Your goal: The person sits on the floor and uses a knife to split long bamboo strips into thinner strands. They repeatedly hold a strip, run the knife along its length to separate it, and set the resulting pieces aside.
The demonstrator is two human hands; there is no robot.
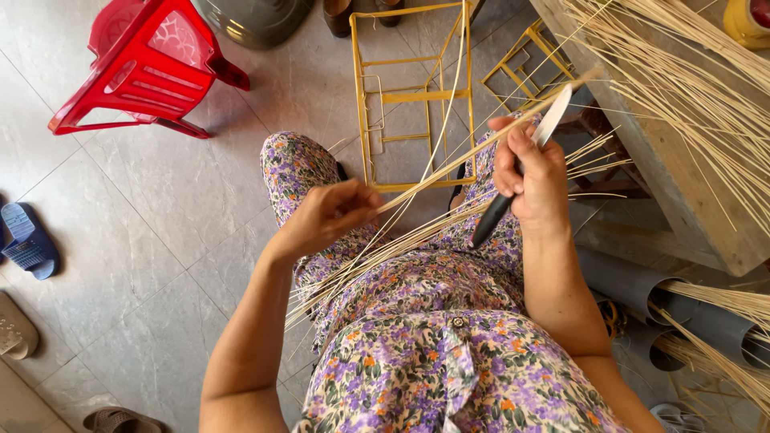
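Note:
My left hand (329,215) pinches the near end of a thin pale cane strip (449,164) that runs up and to the right. My right hand (529,172) grips a knife by its black handle (491,218); the pale blade (553,116) points up and lies against the strip. A loose bundle of cane strips (377,252) rests across my lap, over a floral purple dress (425,353).
A yellow wire frame (413,96) lies on the tiled floor ahead, a second one (525,68) beside it. A red plastic chair (152,68) is tipped at upper left. A wooden bench (682,192) with many cane strips stands at right, grey pipes (634,281) holding strips below. Sandals (28,240) at left.

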